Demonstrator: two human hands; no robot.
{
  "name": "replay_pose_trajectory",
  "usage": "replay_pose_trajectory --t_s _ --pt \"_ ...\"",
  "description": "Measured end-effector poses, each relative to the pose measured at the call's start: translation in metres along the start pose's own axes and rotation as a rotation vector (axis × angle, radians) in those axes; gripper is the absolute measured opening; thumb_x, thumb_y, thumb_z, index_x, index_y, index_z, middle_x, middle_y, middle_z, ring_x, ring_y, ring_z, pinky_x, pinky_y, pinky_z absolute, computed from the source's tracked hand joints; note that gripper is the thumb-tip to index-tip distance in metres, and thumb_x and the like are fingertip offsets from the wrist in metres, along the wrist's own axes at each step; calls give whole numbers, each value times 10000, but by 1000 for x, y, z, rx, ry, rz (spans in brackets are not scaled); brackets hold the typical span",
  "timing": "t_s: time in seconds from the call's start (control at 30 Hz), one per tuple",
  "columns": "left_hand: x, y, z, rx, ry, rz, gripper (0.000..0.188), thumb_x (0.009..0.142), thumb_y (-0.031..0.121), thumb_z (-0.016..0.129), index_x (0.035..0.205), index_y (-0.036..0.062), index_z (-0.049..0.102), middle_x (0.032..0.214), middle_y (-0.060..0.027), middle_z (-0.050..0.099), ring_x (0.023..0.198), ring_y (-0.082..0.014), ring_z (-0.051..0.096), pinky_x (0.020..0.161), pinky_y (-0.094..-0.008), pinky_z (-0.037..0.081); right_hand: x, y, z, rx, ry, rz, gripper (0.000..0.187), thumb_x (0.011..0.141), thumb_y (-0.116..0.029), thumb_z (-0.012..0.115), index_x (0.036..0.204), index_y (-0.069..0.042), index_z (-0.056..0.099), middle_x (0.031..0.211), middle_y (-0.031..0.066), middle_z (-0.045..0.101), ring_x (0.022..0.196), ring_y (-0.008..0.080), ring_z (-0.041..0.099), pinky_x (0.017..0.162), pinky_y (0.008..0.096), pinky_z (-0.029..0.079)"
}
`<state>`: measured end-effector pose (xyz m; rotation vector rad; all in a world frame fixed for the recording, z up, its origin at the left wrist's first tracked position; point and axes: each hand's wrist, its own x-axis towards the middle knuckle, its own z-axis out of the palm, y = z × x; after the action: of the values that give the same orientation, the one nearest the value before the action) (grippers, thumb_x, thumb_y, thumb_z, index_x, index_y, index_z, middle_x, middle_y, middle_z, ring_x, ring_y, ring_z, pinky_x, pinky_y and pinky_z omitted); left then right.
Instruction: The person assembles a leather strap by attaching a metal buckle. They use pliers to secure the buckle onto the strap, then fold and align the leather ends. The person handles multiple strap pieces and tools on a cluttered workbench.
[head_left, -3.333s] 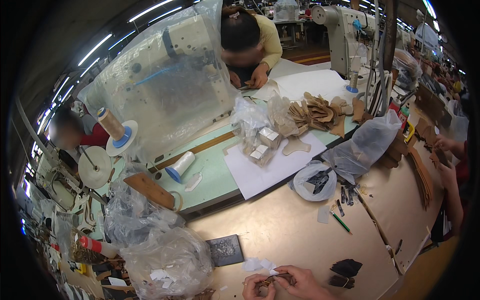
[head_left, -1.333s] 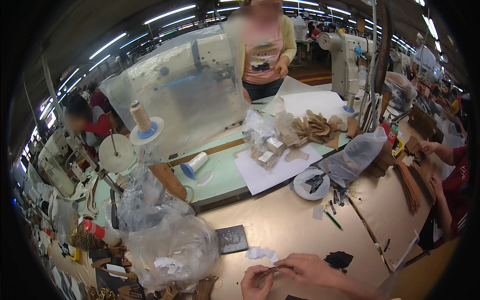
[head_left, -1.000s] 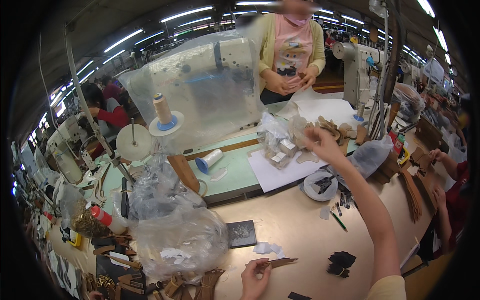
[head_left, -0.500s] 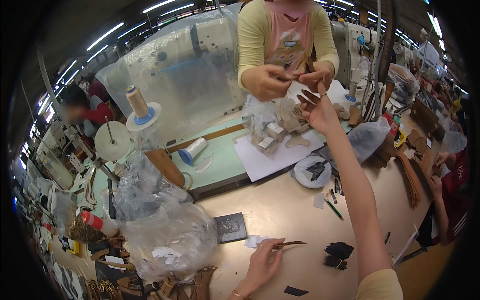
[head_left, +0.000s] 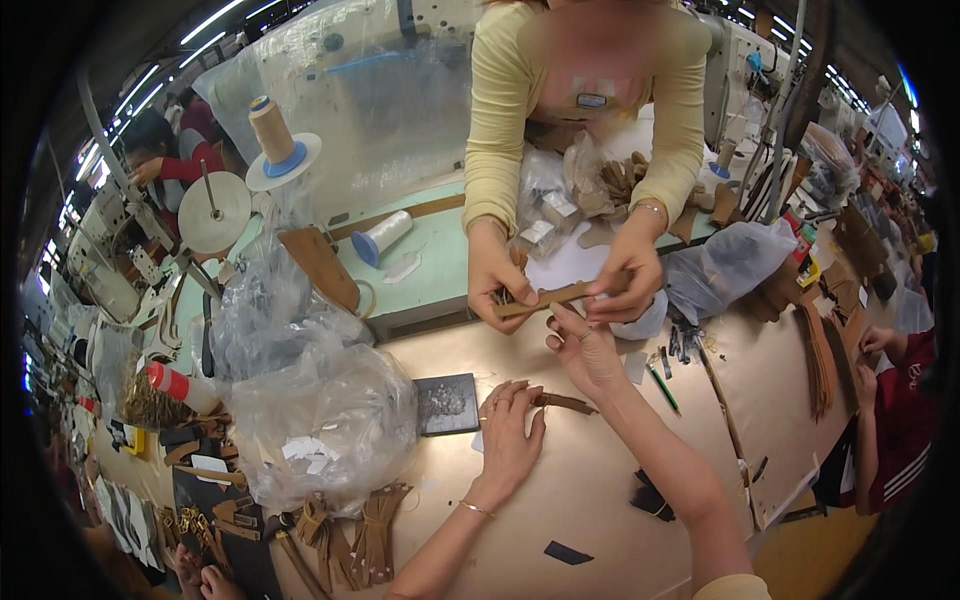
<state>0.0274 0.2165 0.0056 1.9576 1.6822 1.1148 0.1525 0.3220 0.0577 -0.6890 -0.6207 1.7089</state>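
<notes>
My left hand [head_left: 512, 430] lies on the work table, its fingers closed over a short brown leather strip [head_left: 568, 403] whose end sticks out to the right. My right hand [head_left: 588, 358] reaches forward, index finger stretched to the lower edge of another brown leather strip [head_left: 545, 299], the other fingers partly curled and holding nothing I can see. A co-worker in yellow sleeves grips that strip at both ends, with a left-side hand [head_left: 497, 275] and a right-side hand [head_left: 628, 272].
Beside my left hand sits a dark square block [head_left: 447, 404], with a clear plastic bag [head_left: 320, 430] to its left. Black pieces [head_left: 652, 497] and a green pencil [head_left: 664, 388] lie to the right. Bundled brown strips [head_left: 378, 535] lie near the lower left. A thread cone [head_left: 272, 130] stands behind.
The co-worker has leaned in and lowered both hands, now stretching a strip over the table. My right hand has drawn back and down to that strip. My left hand appears farther forward.
</notes>
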Motion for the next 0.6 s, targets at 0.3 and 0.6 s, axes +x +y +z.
replay_pose_trajectory --t_s 0.3,0.6 --pt "-43 21 -32 -139 81 -111 305 809 76 665 1113 69 638 1204 -109 579 1193 -300 499 1003 -393 354 -27 0 5 -198 -33 -12 550 882 -78 678 1366 -67 416 1011 56 645 905 92 624 720 232 517" --pt "-26 17 -56 -964 -30 -506 228 935 56 588 1140 -39 616 1089 -100 660 1050 -146 587 914 -292 457 -67 -8 15 -600 9 -155 416 861 -7 685 1240 10 513 1022 77 592 923 109 613 782 236 528"
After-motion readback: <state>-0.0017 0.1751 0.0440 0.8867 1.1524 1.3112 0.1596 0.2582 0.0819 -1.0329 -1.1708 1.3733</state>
